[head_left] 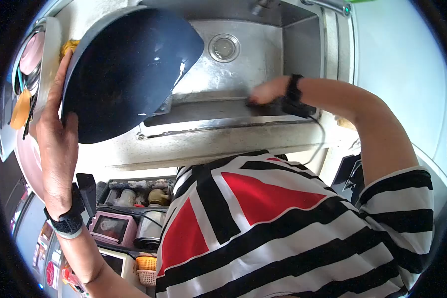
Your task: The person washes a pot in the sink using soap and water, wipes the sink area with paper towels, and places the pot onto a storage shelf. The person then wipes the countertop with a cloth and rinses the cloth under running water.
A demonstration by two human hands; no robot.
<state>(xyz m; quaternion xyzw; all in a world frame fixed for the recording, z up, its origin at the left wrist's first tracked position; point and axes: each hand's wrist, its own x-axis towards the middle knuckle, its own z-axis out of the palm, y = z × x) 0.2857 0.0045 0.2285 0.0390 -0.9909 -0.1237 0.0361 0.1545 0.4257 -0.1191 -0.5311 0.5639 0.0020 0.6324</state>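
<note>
A large, dark, deep pan, possibly a wok (129, 74), is tilted over the left end of the metal sink (243, 74). My left hand (57, 129) grips its left rim, thumb on the inner side and fingers along the outside. Wet highlights shine near the pan's right edge. A yellow cloth-like thing (70, 46) shows by my left fingertips. Down by the near wall of the sink is my right hand (270, 92), smeared by motion. Something dark lies under its fingers, too blurred to name, and whether they hold it is unclear.
A round drain (224, 48) sits in the sink floor, with a faucet (330, 6) at the upper right. On the left stands a rack (50, 59) with pink bowls and utensils. Below the counter are a pink-framed box (113, 228) and small baskets (146, 270).
</note>
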